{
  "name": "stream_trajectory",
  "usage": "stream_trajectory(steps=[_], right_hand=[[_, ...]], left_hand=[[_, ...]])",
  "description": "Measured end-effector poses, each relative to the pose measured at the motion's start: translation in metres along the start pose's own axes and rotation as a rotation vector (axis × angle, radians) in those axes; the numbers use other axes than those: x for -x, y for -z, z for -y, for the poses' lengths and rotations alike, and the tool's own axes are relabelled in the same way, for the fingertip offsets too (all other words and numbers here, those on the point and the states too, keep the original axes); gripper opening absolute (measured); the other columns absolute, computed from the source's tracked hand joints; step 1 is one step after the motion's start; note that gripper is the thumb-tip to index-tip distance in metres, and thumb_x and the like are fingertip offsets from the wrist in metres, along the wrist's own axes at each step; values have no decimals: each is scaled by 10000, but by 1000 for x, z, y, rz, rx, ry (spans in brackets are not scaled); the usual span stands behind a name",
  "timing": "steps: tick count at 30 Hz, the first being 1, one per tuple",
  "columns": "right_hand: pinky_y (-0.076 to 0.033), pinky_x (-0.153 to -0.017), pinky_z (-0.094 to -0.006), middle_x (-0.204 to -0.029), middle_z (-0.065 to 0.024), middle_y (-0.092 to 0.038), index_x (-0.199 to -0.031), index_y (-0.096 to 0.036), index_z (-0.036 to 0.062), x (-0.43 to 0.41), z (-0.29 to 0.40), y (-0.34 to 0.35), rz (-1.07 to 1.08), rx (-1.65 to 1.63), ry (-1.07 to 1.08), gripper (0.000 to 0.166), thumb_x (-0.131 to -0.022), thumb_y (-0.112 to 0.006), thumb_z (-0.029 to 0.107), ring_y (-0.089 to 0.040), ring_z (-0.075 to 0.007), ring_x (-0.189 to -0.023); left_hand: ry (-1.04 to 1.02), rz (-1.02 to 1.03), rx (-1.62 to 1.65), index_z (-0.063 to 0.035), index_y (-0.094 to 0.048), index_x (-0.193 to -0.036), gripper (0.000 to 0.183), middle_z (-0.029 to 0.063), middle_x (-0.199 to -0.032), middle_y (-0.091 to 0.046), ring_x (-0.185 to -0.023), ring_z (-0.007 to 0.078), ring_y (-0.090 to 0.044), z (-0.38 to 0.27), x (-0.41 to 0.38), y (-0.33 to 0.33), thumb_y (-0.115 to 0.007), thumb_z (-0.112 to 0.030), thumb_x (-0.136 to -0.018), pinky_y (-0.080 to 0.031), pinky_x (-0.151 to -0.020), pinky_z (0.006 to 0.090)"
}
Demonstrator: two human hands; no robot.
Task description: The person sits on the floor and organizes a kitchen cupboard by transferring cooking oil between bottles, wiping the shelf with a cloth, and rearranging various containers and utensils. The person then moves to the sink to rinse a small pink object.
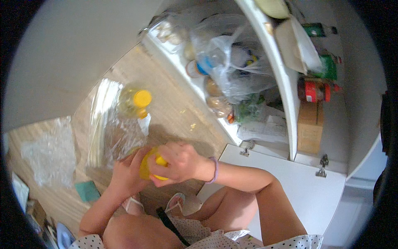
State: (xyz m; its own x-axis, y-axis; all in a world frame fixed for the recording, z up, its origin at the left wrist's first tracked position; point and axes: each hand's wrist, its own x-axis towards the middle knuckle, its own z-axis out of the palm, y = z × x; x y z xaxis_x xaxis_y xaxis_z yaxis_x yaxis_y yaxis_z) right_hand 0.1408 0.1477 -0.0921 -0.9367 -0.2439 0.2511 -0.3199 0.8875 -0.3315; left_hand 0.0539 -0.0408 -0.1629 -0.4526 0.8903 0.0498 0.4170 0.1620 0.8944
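Low over the floor, my left hand (130, 172) is wrapped around a yellow bottle (145, 166), probably of cooking oil. My right hand (178, 162) has its fingers closed over the yellow cap (161, 161) at its top; whether the cap is loose cannot be seen. Much of the bottle is hidden by both hands. Just beyond them stands another clear bottle of pale yellow liquid (126, 99) with a yellow screw cap (142, 98). Beside it lies a clear plastic pack of long pale sticks, perhaps dried noodles (99, 133).
Ahead to the right is an open white cabinet with a divider (281, 71). A clear plastic bag (230, 62), a red-labelled bottle (312, 91) and a cardboard box (310, 127) are inside. Its lowered door (279, 190) lies by my right arm. Crumpled plastic (51, 152) and a green sponge (87, 191) are left.
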Motion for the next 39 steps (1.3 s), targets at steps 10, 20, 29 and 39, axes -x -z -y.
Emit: stream_trajectory(steps=[10,20,29,39], right_hand=[[-435,-416,-316,-808,-62,-514,-1049,-669,169,29,21,19,-69,48,-179,373,-789,-744,426,-553,-206,-560],[-472,-523,-312,-862,-62,-624,-1199,-652,66,87,21,121,-132,156,-495,387,-922,-701,333,-584,-198,-634],[-455,-572,-276,-782,-85,-621,-1000,-672,9,141,44,283,-684,431,-734,106,-896,-670,-13,-571,-166,-619],[-465,-681,-247,-849,-47,-618,-972,-651,9,151,70,361,-1210,566,-645,33,-945,-636,19,-549,-108,-733]], left_hand=[[45,28,-77,-71,-547,-1282,703,139,-957,-726,-852,364,-722,-20,8,-30,-869,-225,-676,-581,-708,429],[316,-383,18,-35,-520,-1341,667,156,-1135,-678,-1037,296,-669,16,20,-20,-822,-11,-747,-519,-928,368],[353,-469,123,-15,-410,-1441,808,167,-1398,-503,-1309,278,-480,59,59,-10,-799,38,-735,-327,-1146,385],[151,-235,-138,-3,-600,-1268,505,184,-1278,-631,-1234,327,-577,-51,42,72,-790,-68,-804,-409,-1086,406]])
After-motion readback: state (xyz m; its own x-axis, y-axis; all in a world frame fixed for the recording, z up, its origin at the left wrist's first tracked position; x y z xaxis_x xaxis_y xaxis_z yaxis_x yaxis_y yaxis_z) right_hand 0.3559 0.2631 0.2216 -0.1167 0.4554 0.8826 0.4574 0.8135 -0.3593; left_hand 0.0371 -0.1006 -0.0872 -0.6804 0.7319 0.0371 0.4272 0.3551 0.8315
